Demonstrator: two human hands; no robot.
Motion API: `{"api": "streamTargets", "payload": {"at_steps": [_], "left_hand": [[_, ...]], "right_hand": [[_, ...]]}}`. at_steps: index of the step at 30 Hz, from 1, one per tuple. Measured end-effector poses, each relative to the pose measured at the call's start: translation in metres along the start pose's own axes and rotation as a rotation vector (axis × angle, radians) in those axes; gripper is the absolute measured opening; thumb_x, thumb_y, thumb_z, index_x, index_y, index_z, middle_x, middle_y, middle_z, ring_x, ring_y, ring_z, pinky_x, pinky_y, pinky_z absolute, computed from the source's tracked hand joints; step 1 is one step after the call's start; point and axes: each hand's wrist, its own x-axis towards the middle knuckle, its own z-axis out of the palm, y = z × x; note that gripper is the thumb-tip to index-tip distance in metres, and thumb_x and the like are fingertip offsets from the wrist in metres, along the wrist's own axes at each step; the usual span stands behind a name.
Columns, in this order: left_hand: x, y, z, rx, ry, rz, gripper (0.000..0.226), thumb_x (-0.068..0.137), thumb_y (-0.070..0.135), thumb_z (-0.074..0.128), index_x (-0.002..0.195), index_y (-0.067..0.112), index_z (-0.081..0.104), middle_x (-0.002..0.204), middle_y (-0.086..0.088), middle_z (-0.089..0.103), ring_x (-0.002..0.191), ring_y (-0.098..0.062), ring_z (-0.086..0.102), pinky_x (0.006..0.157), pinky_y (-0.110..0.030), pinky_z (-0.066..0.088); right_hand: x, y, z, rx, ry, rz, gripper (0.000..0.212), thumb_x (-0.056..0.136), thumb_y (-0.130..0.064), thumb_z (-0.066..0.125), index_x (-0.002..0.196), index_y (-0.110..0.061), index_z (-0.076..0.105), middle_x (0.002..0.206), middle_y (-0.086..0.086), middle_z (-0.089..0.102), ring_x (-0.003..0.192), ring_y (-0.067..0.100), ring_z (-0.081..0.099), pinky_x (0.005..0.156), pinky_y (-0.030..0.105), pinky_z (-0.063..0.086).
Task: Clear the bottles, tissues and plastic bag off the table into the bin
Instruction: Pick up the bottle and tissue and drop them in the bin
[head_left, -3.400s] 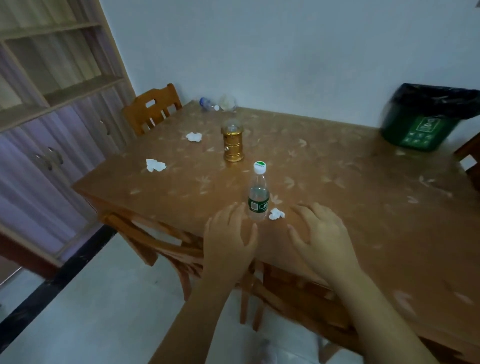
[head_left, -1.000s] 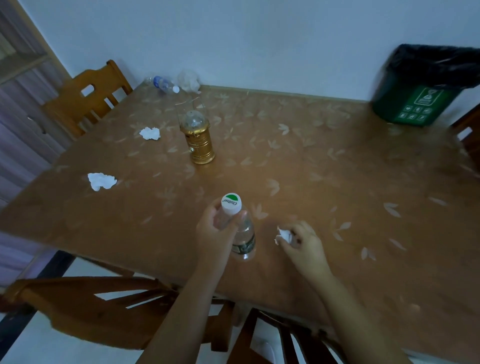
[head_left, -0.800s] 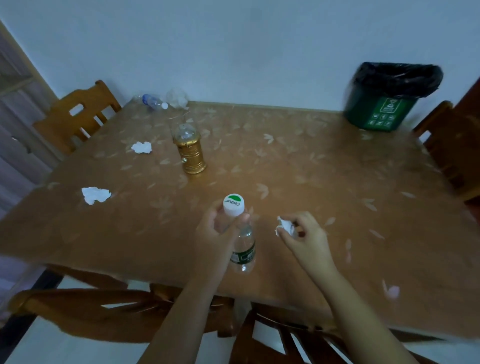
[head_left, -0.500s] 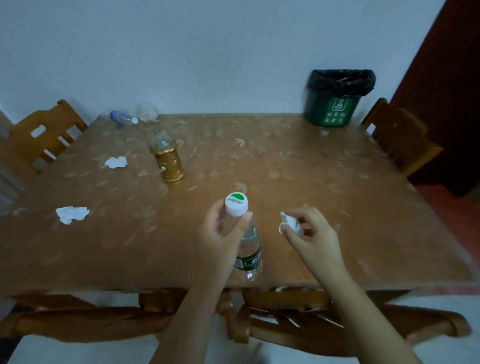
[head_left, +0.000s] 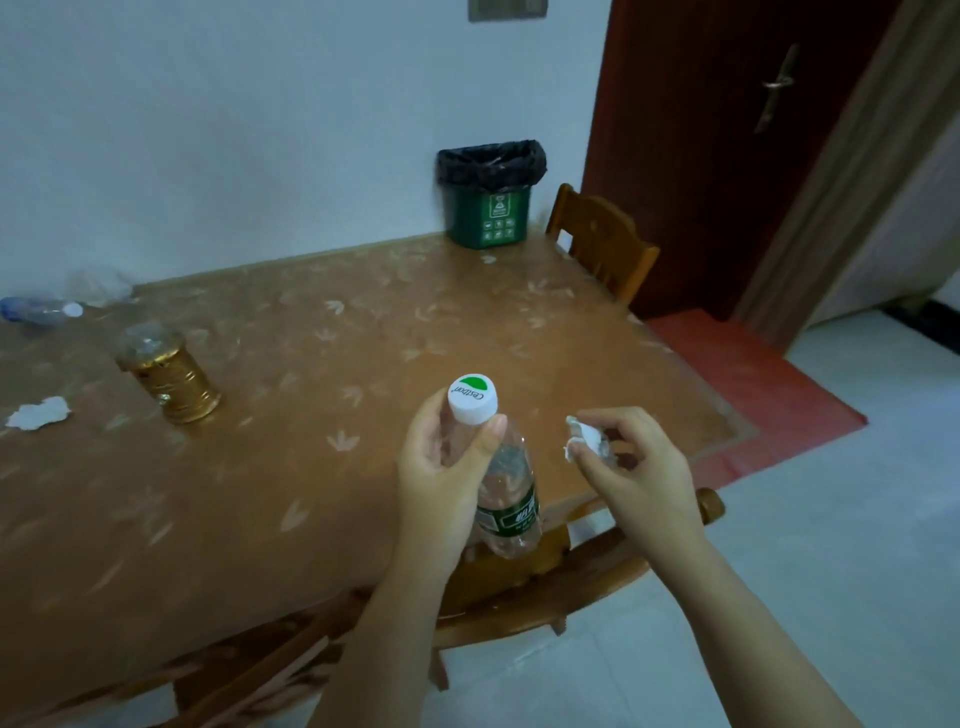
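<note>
Over table (head_left: 260, 467), hands grip bottle (head_left: 511, 499), tissue (head_left: 584, 439).

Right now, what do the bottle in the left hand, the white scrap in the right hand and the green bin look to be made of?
Bottle: clear thin plastic, glossy; you see through it, with a white screw cap and green label. Scrap: probably tissue paper, matte, crumpled and soft-edged. Bin: likely hard plastic, smooth green walls, lined with a shiny, wrinkled black plastic bag.
</note>
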Motion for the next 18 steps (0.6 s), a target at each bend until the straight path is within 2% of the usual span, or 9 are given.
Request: {"api": "streamTargets", "payload": {"at_steps": [2,6,9,11,15,18], "left_hand": [[0.0,0.0,0.02,-0.006,-0.029,0.015,0.041,0.055,0.052,0.072,0.094,0.053,0.061,0.103,0.023,0.067,0.101,-0.002,0.06,0.078,-0.015,0.049],[-0.003,0.001,0.072,0.021,-0.099,0.042,0.043,0.058,0.05,0.071,0.099,0.045,0.061,0.109,0.01,0.066,0.106,-0.011,0.059,0.086,-0.026,0.048],[-0.007,0.002,0.125,0.061,-0.144,0.079,0.034,0.068,0.036,0.073,0.098,0.044,0.06,0.104,0.016,0.066,0.104,-0.007,0.059,0.08,-0.016,0.048],[-0.013,0.001,0.162,0.102,-0.164,0.107,0.035,0.073,0.021,0.073,0.101,0.037,0.059,0.107,0.01,0.065,0.103,-0.007,0.058,0.082,-0.017,0.048],[-0.022,0.0,0.24,0.175,-0.198,0.191,0.038,0.074,0.014,0.072,0.097,0.041,0.058,0.107,0.004,0.062,0.1,-0.004,0.057,0.08,-0.009,0.043],[-0.025,-0.005,0.295,0.206,-0.229,0.223,0.041,0.073,0.011,0.072,0.096,0.041,0.057,0.105,0.006,0.061,0.099,-0.004,0.057,0.081,-0.009,0.041]], "right_hand": [[0.003,0.009,-0.018,0.005,0.042,0.006,0.02,0.078,-0.016,0.067,0.091,-0.03,0.061,0.089,-0.014,0.059,0.086,-0.004,0.051,0.067,0.004,0.039],[0.01,0.034,-0.066,0.018,0.122,0.015,0.021,0.077,-0.015,0.068,0.091,-0.029,0.063,0.091,-0.016,0.059,0.089,-0.006,0.051,0.071,0.004,0.039],[0.017,0.059,-0.11,0.025,0.149,0.029,0.021,0.077,-0.016,0.068,0.091,-0.03,0.063,0.091,-0.016,0.06,0.088,-0.005,0.053,0.071,0.006,0.041],[0.022,0.077,-0.141,0.024,0.159,0.032,0.02,0.076,-0.015,0.069,0.09,-0.029,0.064,0.091,-0.015,0.061,0.087,-0.002,0.054,0.069,0.008,0.042],[0.034,0.118,-0.204,0.026,0.188,0.034,0.019,0.076,-0.013,0.069,0.09,-0.025,0.065,0.091,-0.013,0.062,0.086,0.0,0.055,0.067,0.007,0.041],[0.047,0.147,-0.247,0.033,0.202,0.045,0.019,0.076,-0.012,0.069,0.09,-0.024,0.065,0.091,-0.013,0.062,0.086,-0.001,0.055,0.068,0.007,0.04]]}}
